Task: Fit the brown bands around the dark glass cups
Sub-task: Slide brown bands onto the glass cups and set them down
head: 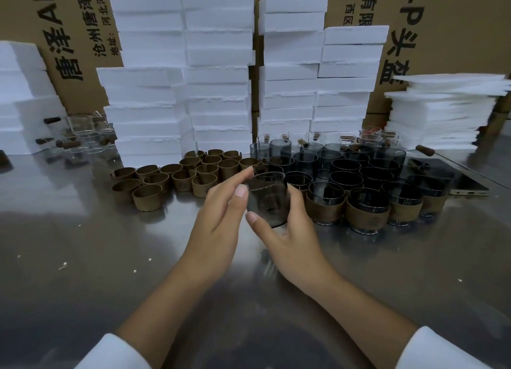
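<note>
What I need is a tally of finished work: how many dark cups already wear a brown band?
4 clearly, all in the front row right of the held cup: first, second, third, fourth. Others may hide behind.

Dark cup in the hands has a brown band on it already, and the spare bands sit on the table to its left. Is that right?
No. The head view shows the dark cup in the right hand is bare, with no brown band yet. The spare bands do sit on the table to its left.
</note>
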The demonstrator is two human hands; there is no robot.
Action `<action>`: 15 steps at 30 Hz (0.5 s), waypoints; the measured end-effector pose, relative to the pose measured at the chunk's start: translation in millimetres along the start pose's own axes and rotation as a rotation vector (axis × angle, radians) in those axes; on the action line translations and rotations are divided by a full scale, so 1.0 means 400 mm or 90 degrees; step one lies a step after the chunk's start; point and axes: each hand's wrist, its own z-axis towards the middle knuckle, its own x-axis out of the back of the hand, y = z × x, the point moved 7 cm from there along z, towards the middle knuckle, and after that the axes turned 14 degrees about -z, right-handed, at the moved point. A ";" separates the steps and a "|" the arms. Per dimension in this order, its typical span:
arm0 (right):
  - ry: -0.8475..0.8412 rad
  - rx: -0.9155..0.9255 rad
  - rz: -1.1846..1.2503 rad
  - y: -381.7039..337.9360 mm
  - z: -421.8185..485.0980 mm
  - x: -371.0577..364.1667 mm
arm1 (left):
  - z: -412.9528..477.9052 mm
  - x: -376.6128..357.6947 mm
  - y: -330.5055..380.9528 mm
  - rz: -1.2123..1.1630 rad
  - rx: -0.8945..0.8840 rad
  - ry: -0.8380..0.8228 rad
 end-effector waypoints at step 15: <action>-0.046 0.020 -0.022 -0.020 -0.008 -0.013 | 0.027 -0.020 0.022 0.042 -0.022 -0.069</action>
